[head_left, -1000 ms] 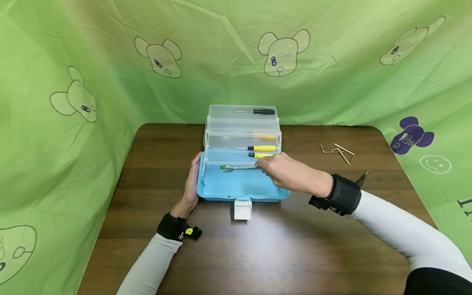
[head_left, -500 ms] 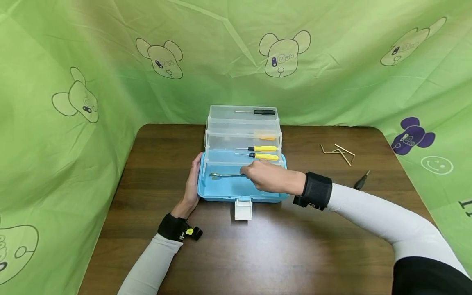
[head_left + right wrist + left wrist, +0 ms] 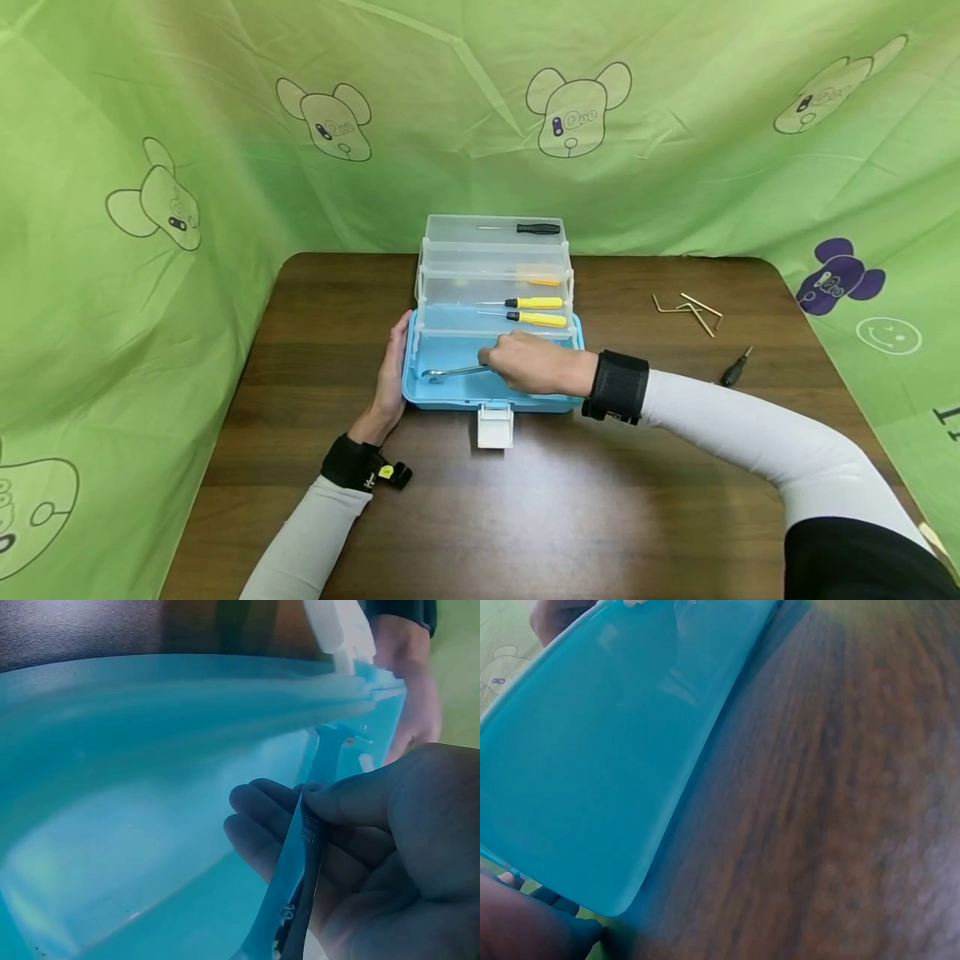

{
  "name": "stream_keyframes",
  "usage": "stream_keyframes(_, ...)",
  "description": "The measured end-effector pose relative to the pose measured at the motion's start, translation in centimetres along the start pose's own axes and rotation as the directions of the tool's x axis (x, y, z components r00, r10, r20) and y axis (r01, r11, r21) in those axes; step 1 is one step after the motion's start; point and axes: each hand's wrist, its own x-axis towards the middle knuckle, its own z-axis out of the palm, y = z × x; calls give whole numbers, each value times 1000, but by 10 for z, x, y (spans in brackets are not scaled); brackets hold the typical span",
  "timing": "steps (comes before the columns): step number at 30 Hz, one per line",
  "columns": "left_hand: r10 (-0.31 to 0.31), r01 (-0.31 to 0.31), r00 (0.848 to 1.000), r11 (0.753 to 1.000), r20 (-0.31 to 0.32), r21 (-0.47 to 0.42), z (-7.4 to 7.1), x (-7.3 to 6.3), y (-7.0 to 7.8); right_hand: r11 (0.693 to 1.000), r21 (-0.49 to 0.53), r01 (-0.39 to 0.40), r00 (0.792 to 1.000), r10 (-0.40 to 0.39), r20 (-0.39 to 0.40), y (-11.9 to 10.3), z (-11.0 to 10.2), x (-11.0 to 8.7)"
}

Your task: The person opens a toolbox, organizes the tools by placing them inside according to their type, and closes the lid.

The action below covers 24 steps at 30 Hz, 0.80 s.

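A light blue toolbox [image 3: 450,398] stands open on the table, its clear trays [image 3: 465,287] stepped up behind the base. My right hand [image 3: 532,363] is over the base compartment and pinches a metal wrench [image 3: 457,370] between thumb and fingers. The wrench's free end points left, low inside the base; whether it touches the floor I cannot tell. In the right wrist view, the wrench [image 3: 309,832] crosses the fingers under the thumb. My left hand [image 3: 388,375] rests along the toolbox's left side with fingers extended.
Yellow-handled screwdrivers [image 3: 536,318] and a black-handled screwdriver [image 3: 537,228] lie in the trays. Several hex keys [image 3: 690,308] and a dark-handled pointed tool [image 3: 735,368] lie on the table to the right. The white latch [image 3: 495,427] hangs at the front. A green curtain [image 3: 450,125] surrounds the table.
My right hand has moved left and toward the front with the wrench, from beside the lowest tray to over the base. My left hand has stayed at the toolbox's side.
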Motion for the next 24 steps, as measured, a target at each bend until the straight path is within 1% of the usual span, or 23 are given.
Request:
stream_keyframes(7,-1,1,1000,1000,2,3,-1,0,0,999,-44,23,1000,-22,13,6,5,7)
stream_keyframes(12,-5,5,1000,1000,7,4,0,-1,0,996,-82,19,999,-16,37,8,7,13)
stream_keyframes(17,-8,8,1000,1000,8,4,0,-1,0,996,-84,6,997,1,80,8,7,14)
stream_keyframes(24,-8,8,1000,1000,2,-11,0,1,0,989,-143,25,994,-9,107,5,8,15)
